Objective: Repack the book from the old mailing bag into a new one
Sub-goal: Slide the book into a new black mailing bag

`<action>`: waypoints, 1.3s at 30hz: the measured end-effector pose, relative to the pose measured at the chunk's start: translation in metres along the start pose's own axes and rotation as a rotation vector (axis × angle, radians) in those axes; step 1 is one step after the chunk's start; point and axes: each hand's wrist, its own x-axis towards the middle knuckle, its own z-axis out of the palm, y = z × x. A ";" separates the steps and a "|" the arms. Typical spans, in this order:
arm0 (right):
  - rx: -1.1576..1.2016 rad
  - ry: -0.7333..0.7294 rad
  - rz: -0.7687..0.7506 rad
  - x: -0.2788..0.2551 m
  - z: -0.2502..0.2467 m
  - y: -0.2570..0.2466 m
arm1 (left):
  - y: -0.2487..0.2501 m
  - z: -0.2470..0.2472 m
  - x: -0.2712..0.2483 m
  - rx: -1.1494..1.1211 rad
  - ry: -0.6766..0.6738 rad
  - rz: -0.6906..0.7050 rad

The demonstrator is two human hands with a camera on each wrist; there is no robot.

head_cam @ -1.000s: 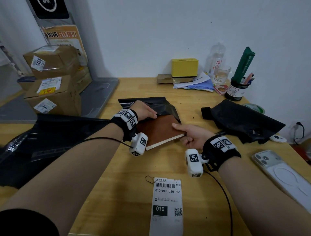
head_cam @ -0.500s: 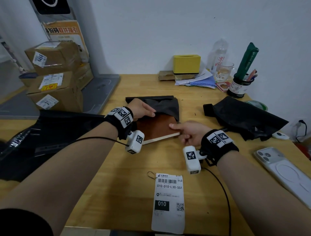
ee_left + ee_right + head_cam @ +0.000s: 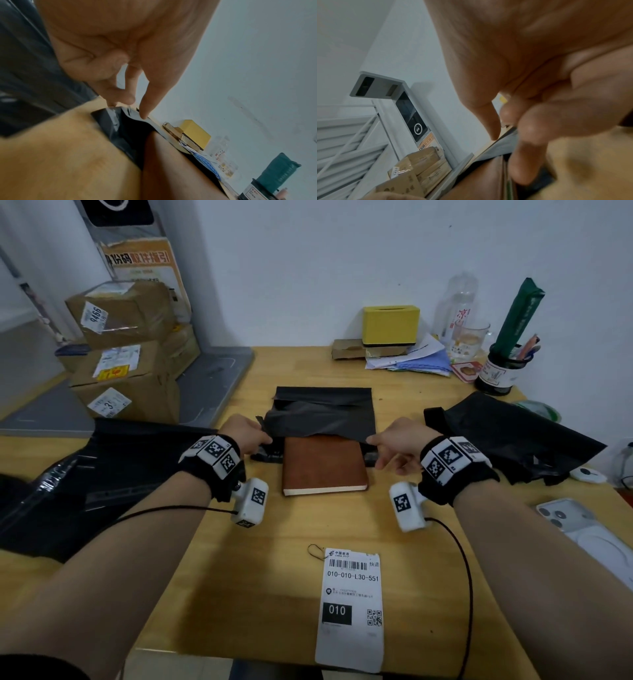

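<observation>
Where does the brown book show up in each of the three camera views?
Head: book at centre, far end under the black bag.
Left wrist: book at bottom centre, running into the bag.
Right wrist: book along the bottom edge.
Shared landmark: the black bag's mouth over the book.

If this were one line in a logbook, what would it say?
left hand: pinches black mailing bag mouth | right hand: same | brown book: partly inside

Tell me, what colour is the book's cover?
Reddish-brown, on the book; the head view shows it best.
</observation>
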 end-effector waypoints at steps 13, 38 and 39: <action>-0.103 -0.004 0.057 0.006 0.013 0.001 | -0.021 0.006 0.004 0.025 -0.052 -0.089; 0.514 0.015 -0.041 0.006 0.001 -0.011 | 0.004 -0.013 -0.008 -0.380 -0.130 -0.187; 0.533 0.025 -0.057 0.005 0.000 -0.012 | 0.006 -0.015 -0.009 -0.451 -0.155 -0.198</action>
